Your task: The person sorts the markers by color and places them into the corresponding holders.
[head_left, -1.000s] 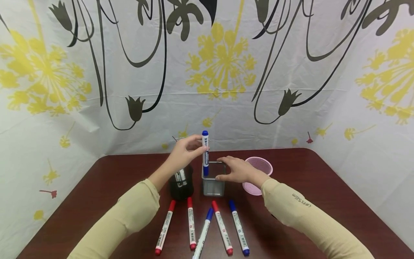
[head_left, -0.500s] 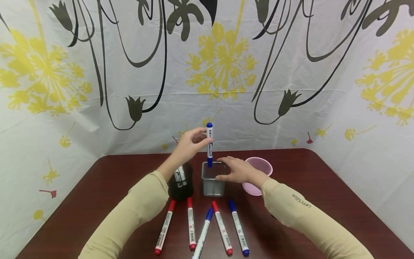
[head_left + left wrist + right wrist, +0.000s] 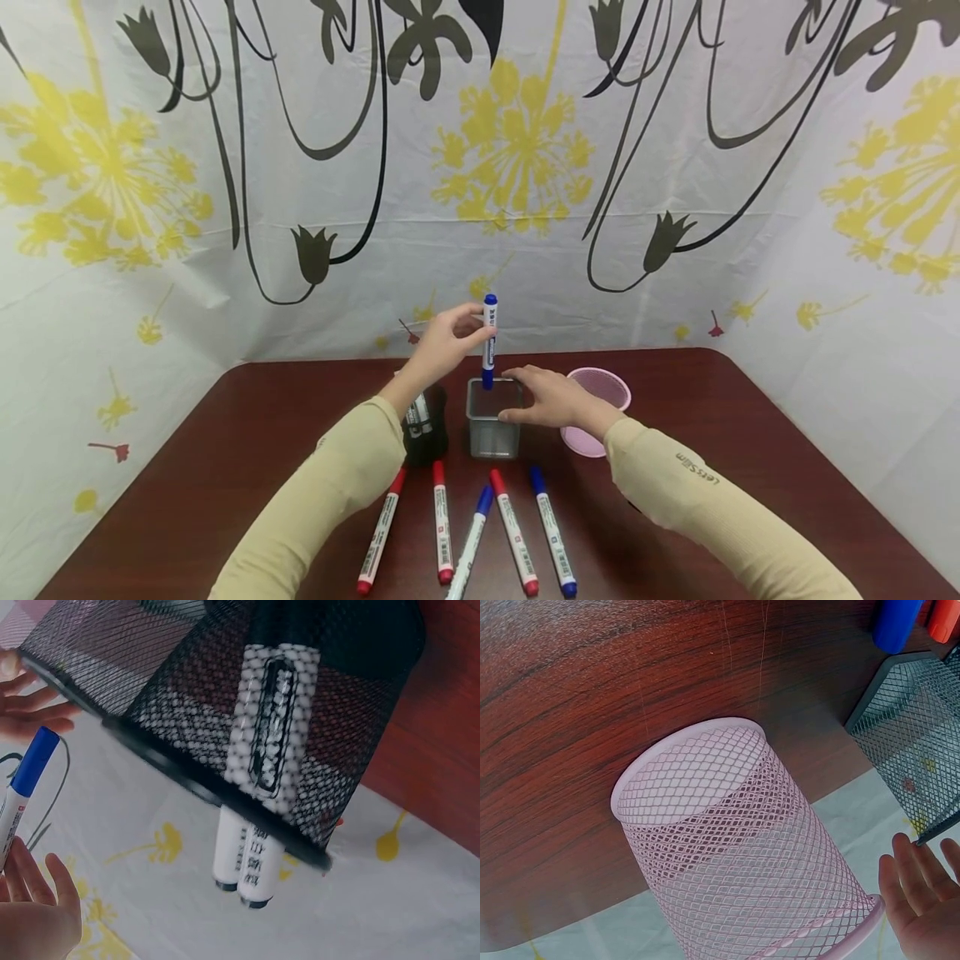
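Left hand point(image 3: 447, 342) pinches a blue-capped marker point(image 3: 491, 317) roughly upright, its lower end at the mouth of the grey mesh holder point(image 3: 495, 437). Right hand point(image 3: 551, 396): thumb and fingers spread wide at the holder's right side, apparently steadying it. Step in hand, by judgement: putting the marker in. Next move would call for lowering it clear of the rim, then release. Five more markers point(image 3: 513, 533) lie on the worktop point(image 3: 697, 408), near side.
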Action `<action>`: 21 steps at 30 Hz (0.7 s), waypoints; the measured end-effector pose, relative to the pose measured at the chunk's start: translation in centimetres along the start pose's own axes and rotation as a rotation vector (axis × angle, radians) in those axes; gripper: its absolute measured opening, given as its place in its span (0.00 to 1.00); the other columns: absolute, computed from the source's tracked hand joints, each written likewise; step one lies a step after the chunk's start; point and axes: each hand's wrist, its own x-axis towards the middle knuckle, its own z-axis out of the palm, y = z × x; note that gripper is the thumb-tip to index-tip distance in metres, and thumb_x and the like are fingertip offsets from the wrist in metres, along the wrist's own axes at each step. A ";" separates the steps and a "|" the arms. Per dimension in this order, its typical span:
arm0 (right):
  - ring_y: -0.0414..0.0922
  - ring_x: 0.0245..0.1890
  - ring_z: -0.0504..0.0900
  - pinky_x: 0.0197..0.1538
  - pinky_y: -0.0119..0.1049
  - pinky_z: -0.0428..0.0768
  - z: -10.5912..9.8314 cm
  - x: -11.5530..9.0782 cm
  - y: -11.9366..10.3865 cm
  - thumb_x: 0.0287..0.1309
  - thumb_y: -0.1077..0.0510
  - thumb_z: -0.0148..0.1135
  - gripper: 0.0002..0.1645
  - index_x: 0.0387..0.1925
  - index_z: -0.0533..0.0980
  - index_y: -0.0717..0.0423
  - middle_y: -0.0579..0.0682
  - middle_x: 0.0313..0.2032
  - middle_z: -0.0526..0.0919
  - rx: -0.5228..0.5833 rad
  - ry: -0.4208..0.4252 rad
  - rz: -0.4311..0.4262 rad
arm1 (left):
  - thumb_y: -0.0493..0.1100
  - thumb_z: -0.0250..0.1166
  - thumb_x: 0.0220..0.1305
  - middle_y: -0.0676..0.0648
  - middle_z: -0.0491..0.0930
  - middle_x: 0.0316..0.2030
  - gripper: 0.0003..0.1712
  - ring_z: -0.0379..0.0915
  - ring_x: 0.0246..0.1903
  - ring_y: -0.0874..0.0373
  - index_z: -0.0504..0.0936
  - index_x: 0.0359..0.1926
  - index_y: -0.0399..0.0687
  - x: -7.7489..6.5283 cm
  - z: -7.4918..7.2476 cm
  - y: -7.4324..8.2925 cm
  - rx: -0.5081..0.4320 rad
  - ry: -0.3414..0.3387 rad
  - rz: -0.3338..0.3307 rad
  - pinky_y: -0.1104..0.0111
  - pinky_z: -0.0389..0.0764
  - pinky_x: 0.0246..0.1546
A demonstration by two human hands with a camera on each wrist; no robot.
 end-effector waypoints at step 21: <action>0.46 0.39 0.74 0.41 0.44 0.73 0.1 -0.1 0.1 0.46 0.36 0.59 0.41 0.56 0.66 0.58 0.55 0.47 0.73 -0.016 0.021 -0.029 | 0.45 0.62 0.56 0.47 0.78 0.37 0.19 0.74 0.39 0.57 0.74 0.49 0.44 -2.1 2.3 -4.1 0.071 -0.037 -0.072 0.64 0.74 0.38</action>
